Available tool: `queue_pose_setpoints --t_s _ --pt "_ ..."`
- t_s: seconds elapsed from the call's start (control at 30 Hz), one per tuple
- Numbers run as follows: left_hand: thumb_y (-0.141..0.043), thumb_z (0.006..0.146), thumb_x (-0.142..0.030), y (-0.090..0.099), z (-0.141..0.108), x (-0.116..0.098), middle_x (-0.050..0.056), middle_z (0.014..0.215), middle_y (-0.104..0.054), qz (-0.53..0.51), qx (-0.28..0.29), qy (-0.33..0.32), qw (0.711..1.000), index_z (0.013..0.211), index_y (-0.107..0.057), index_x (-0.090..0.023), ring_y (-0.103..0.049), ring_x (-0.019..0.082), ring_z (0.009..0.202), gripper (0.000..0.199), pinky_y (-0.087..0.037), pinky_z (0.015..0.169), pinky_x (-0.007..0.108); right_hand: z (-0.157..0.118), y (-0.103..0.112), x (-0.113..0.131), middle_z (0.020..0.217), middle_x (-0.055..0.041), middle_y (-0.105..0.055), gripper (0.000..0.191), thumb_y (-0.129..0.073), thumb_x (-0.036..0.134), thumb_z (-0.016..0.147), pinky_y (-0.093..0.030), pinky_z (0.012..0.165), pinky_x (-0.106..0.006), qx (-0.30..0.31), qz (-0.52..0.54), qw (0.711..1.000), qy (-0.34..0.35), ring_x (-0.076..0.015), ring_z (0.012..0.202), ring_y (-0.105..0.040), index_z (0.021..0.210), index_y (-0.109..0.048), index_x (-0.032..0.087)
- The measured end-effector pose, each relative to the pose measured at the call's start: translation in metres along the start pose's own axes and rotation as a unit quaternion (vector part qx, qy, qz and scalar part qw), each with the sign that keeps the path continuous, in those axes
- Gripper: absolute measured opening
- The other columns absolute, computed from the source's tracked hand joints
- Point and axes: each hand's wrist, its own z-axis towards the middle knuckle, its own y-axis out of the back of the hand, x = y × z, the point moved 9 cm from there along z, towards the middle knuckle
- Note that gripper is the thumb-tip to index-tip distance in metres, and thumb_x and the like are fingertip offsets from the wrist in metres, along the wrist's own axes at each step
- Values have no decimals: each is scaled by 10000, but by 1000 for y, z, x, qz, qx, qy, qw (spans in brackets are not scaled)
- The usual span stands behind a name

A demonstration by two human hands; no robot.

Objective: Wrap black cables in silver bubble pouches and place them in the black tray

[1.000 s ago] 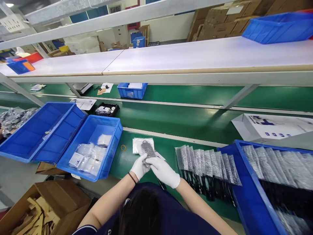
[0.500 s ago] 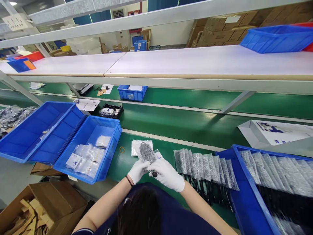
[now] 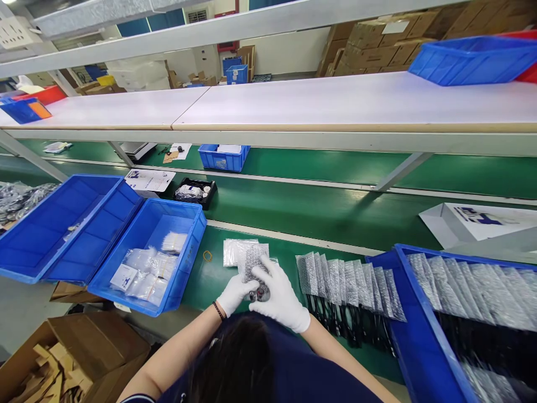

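A clear bubble-wrap bag (image 3: 248,261) with a dark item in it is held between my white-gloved hands. My left hand (image 3: 235,294) pinches its lower left side. My right hand (image 3: 284,295) curves round the lower right side, thumb below and fingers across the front. A round black end (image 3: 262,292) shows between the two hands at the bag's mouth. Behind the bag, flat clear packets (image 3: 232,252) lie on the green bench. A yellow rubber band (image 3: 207,256) rests to their left.
Filled bubble-wrap bags (image 3: 348,282) with black cables stand in a row at right, beside a blue bin (image 3: 434,336) holding more. At left, a blue bin (image 3: 191,246) contains small clear packets. A white shelf (image 3: 293,106) spans the back; a cardboard box (image 3: 96,347) stands lower left.
My right hand has opened out and moved its fingers up over the front of the bag. The bag now stands more upright, with the black end between both hands.
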Motion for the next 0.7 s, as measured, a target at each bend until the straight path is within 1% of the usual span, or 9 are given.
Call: queue_pose_setpoints --t_s 0.07,0.1,0.17,0.23,0.3,0.37,0.5,0.57,0.7 --pt "-826 774 -446 -2 -3 0 127 1121 -653 48 13 -15 999 1111 -709 -133 -562 342 1106 475 -438 981 373 -9 6 -28 1535 -212 -236 1039 -814 462 612 -291 1093 -569 -80 43 989 -115 -419 1398 -228 1489 -342 166" --pt "-795 802 -475 -2 -4 2 127 1106 -657 62 14 -19 998 1113 -706 -135 -570 342 1091 469 -436 983 383 -13 3 -39 1555 -218 -177 1127 -789 465 645 -292 1106 -560 -93 87 980 -153 -395 1411 -223 1544 -183 156" --pt "-757 835 -499 -2 -7 6 128 1116 -651 65 19 -27 997 1121 -698 -142 -570 341 1088 461 -419 1004 393 -19 -10 -51 1527 -223 -259 1183 -741 470 713 -336 1097 -531 -76 181 961 -195 -349 1367 -346 1559 23 154" --pt "-739 847 -496 -6 -9 8 125 1146 -642 85 43 -35 995 1130 -693 -154 -557 340 1110 446 -404 1019 384 -22 -21 -57 1461 -216 -386 1222 -754 447 706 -354 1089 -524 -51 235 944 -227 -331 1302 -441 1551 77 147" --pt "-708 867 -486 -13 -11 7 117 1157 -639 146 72 -34 986 1140 -691 -165 -545 339 1129 421 -402 1015 368 -24 -25 -63 1438 -185 -431 1166 -768 360 679 -331 1109 -512 -51 274 927 -249 -316 1288 -457 1556 -25 168" --pt "-647 900 -466 -20 -12 4 100 1146 -645 220 104 -17 970 1155 -688 -172 -561 335 1098 392 -424 979 365 -24 -28 -68 1418 -142 -472 983 -747 282 668 -317 1128 -474 -57 358 899 -245 -293 1283 -467 1511 -250 191" --pt "-582 919 -392 -31 -10 -8 67 1074 -669 313 158 -23 936 1143 -708 -181 -599 316 985 332 -466 895 364 -32 -38 -97 1252 -108 -624 548 -757 312 638 -408 1070 -472 -83 541 783 -296 -322 1186 -559 1148 -607 180" --pt "-582 906 -344 -16 -2 -15 65 1070 -673 353 103 -52 929 1115 -733 -204 -598 313 988 294 -462 922 370 -44 -38 -121 1136 -87 -682 466 -783 317 592 -464 1021 -480 -137 580 718 -361 -332 1118 -604 1020 -644 194" --pt "-519 876 -227 40 12 -29 56 1246 -609 346 -57 -83 933 1254 -675 -215 -538 293 1156 409 -384 1051 372 -62 -34 -154 989 -47 -723 400 -758 309 586 -541 934 -485 -207 613 614 -453 -320 1064 -638 970 -670 239"
